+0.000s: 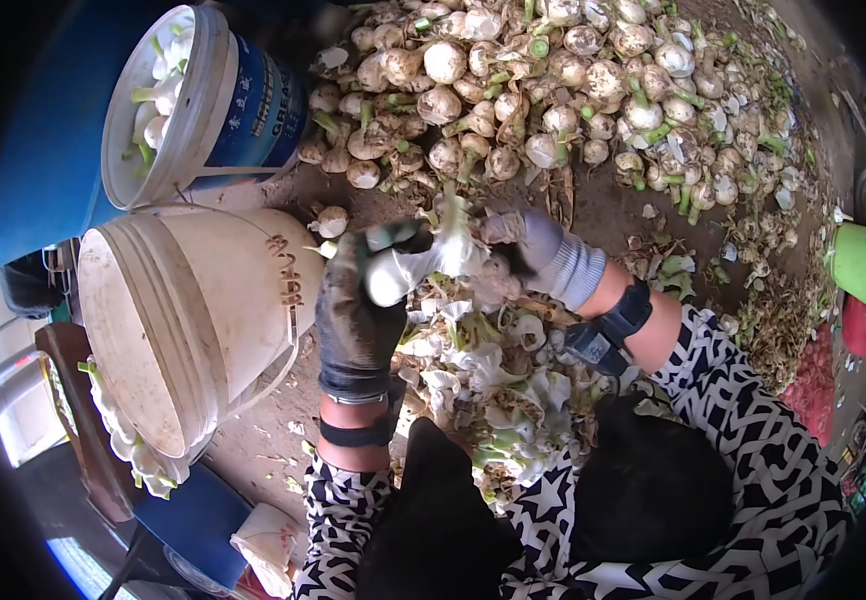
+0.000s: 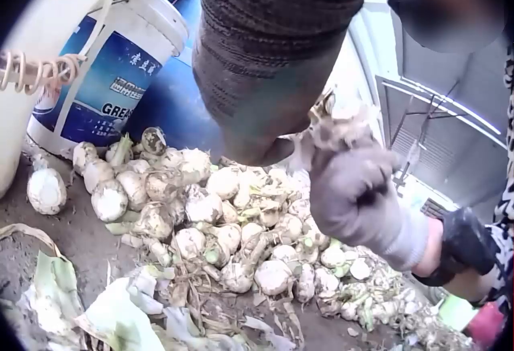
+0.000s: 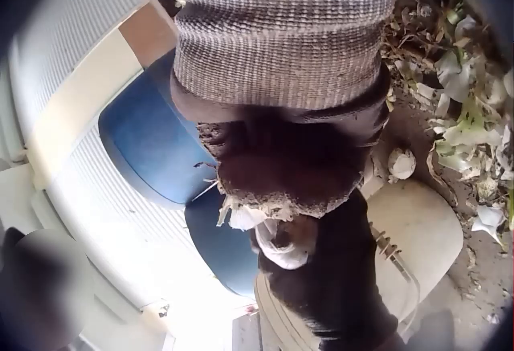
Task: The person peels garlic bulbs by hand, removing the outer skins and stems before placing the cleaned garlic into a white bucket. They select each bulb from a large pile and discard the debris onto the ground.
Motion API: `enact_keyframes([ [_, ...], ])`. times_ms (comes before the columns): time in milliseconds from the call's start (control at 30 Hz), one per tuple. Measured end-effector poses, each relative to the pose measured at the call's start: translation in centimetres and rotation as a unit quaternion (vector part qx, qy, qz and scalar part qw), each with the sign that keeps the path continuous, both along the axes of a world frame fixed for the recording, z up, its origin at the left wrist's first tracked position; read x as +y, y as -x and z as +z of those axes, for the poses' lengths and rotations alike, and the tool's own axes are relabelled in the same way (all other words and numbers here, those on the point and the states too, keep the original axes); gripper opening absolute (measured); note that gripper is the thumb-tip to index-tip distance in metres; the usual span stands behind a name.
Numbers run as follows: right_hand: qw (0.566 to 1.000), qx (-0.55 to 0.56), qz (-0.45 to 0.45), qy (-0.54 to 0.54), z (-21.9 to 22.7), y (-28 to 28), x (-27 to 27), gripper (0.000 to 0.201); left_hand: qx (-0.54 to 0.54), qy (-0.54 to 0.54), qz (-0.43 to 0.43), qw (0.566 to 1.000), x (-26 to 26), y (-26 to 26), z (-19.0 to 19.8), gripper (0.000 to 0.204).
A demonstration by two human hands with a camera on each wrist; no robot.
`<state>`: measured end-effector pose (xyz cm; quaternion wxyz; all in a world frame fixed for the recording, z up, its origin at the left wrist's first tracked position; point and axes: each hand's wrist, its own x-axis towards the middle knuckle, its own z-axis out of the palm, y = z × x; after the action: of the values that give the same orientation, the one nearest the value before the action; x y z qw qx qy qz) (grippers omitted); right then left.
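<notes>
In the head view the left hand [image 1: 361,315], in a dark soiled glove, grips a white bulb [image 1: 389,279] with pale layers [image 1: 458,245] spreading toward the other hand. The right hand [image 1: 543,248], in a light grey glove, pinches those layers with curled fingers. The left wrist view shows the left hand [image 2: 265,86] close up and the right hand [image 2: 361,198] touching the layers. Seen from the right wrist, the right hand [image 3: 289,150] covers most of the bulb [image 3: 285,246], with the left hand [image 3: 325,279] beyond it.
A heap of unpeeled bulbs [image 1: 603,85] lies ahead. On the left stand a cream bucket [image 1: 243,290] and a blue-labelled bucket [image 1: 258,105] holding peeled bulbs. Loose peelings [image 1: 493,390] lie below the hands; a green basin [image 1: 860,258] is at the far right.
</notes>
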<state>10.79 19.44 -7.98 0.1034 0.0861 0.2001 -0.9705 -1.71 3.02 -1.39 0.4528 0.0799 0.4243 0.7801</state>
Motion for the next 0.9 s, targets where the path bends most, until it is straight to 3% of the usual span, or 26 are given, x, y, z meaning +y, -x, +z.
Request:
enact_keyframes([
  [33, 0.999, -0.027, 0.019, -0.028, -0.3, -1.0, 0.1, 0.032, 0.005, -0.055, 0.002, 0.998, 0.3, 0.0, 0.4, 0.038],
  [67, 0.984, 0.0, 0.087, -0.153, -0.2, -2.4, -0.6, 0.032, -0.073, -0.095, -0.018, 0.993, -0.2, 0.5, 0.3, 0.039],
  [100, 0.949, 0.027, 0.153, -0.275, 0.1, -3.7, -2.1, 0.032, -0.07, -0.095, -0.018, 0.993, -0.2, 0.9, 0.0, 0.039],
  [133, 0.857, 0.117, 0.242, -0.439, 0.2, -4.7, -4.2, 0.034, -0.088, -0.112, -0.021, 0.99, -0.2, 1.3, -0.5, 0.039],
  [167, 0.722, 0.201, 0.318, -0.581, 0.3, -5.5, -5.9, 0.036, -0.107, -0.128, -0.025, 0.986, -0.1, 1.5, -0.8, 0.039],
  [233, 0.599, 0.207, 0.44, -0.636, 2.6, -5.9, -6.8, 0.043, -0.126, -0.122, -0.017, 0.984, 0.1, 1.3, -0.5, 0.038],
  [267, 0.608, 0.226, 0.268, -0.713, 1.4, -6.6, -7.0, 0.039, -0.16, -0.117, -0.002, 0.98, 0.4, 1.0, -0.3, 0.039],
  [333, 0.682, 0.126, 0.15, -0.705, 4.3, -4.4, -4.0, 0.038, -0.204, -0.104, 0.03, 0.973, 0.6, 0.9, -0.4, 0.044],
  [400, 0.716, 0.059, -0.077, -0.691, 4.0, -2.8, -2.8, 0.043, -0.202, -0.075, 0.046, 0.975, 1.1, 0.6, -0.6, 0.046],
  [433, 0.696, 0.043, -0.057, -0.714, 5.5, -1.8, -1.5, 0.045, -0.2, -0.046, 0.068, 0.976, 1.7, 0.3, -0.2, 0.047],
  [467, 0.659, 0.043, -0.086, -0.746, 5.3, -1.1, -1.2, 0.046, -0.166, -0.002, 0.077, 0.983, 2.2, -0.3, 0.4, 0.06],
  [500, 0.621, 0.043, -0.115, -0.774, 5.4, -0.5, -1.2, 0.047, -0.166, -0.002, 0.074, 0.983, 2.4, -0.3, 0.4, 0.06],
  [533, 0.621, 0.042, -0.116, -0.774, 5.8, 0.0, -1.1, 0.047, -0.137, -0.019, 0.054, 0.989, 2.4, -0.3, 0.2, 0.058],
  [600, 0.628, -0.026, 0.033, -0.777, 6.9, 0.5, -0.8, 0.05, -0.093, -0.037, 0.046, 0.994, 2.6, -0.2, -0.5, 0.052],
  [633, 0.627, -0.027, 0.032, -0.778, 6.3, 0.7, -1.2, 0.05, -0.094, -0.038, 0.045, 0.994, 2.6, -0.4, -0.6, 0.052],
  [667, 0.629, 0.003, -0.094, -0.771, 5.2, 0.7, -1.8, 0.049, 0.179, 0.045, -0.013, 0.983, 2.5, -0.6, -0.5, 0.049],
  [700, 0.622, 0.033, -0.217, -0.751, 5.0, 0.7, -2.1, 0.048, 0.437, 0.124, -0.069, 0.888, 2.6, -0.9, 0.1, 0.048],
  [733, 0.594, 0.021, -0.181, -0.784, 4.8, 0.5, -2.3, 0.046, 0.642, 0.259, -0.07, 0.718, 1.8, -0.7, 0.8, 0.05],
  [767, 0.596, 0.02, -0.18, -0.782, 4.6, 0.3, -2.4, 0.046, 0.641, 0.261, -0.072, 0.718, 1.4, -0.6, 1.4, 0.05],
  [800, 0.571, 0.044, -0.15, -0.806, 4.6, 0.0, -2.4, 0.043, 0.489, 0.282, -0.094, 0.82, 1.1, -0.5, 2.0, 0.053],
  [833, 0.542, 0.069, -0.12, -0.829, 4.5, -0.2, -2.3, 0.041, 0.321, 0.293, -0.111, 0.894, 0.7, -0.1, 2.3, 0.056],
  [867, 0.61, 0.119, -0.273, -0.735, 2.7, -0.8, -2.7, 0.037, 0.383, 0.228, -0.121, 0.887, -1.2, 1.0, 0.0, 0.055],
  [900, 0.611, 0.118, -0.272, -0.734, 2.8, -1.0, -2.5, 0.037, 0.382, 0.23, -0.121, 0.887, -1.0, 0.9, 0.4, 0.055],
])
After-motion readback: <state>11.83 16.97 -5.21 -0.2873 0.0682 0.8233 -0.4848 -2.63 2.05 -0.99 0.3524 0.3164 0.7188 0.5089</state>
